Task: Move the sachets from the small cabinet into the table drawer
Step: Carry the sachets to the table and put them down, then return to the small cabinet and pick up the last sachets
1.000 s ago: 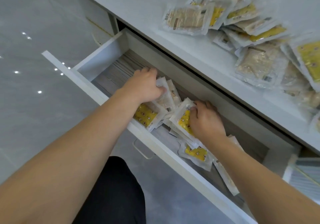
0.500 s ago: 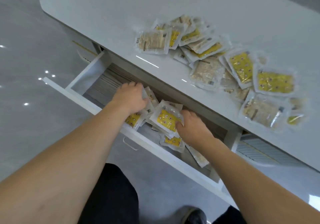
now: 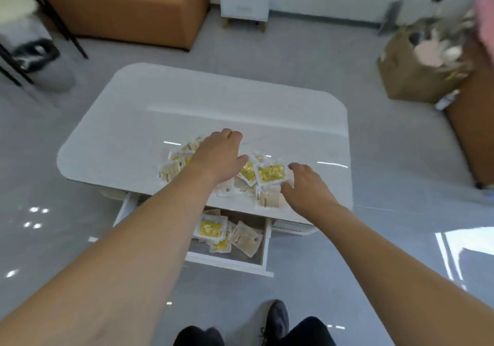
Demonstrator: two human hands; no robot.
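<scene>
A few sachets (image 3: 212, 229) already lie in your open table drawer (image 3: 264, 249); most remain piled (image 3: 270, 173) on the tabletop (image 3: 187, 105). Your left hand (image 3: 223, 156) and right hand (image 3: 307, 188) reach over them, fingers loosely spread, grasping nothing yet.

I have taken both hands out of the drawer (image 3: 263, 241): my left hand (image 3: 223, 156) and right hand (image 3: 307, 188) are now over the sachets (image 3: 270, 174) near the table's (image 3: 133, 121) front edge, leaving sachets in the drawer
</scene>
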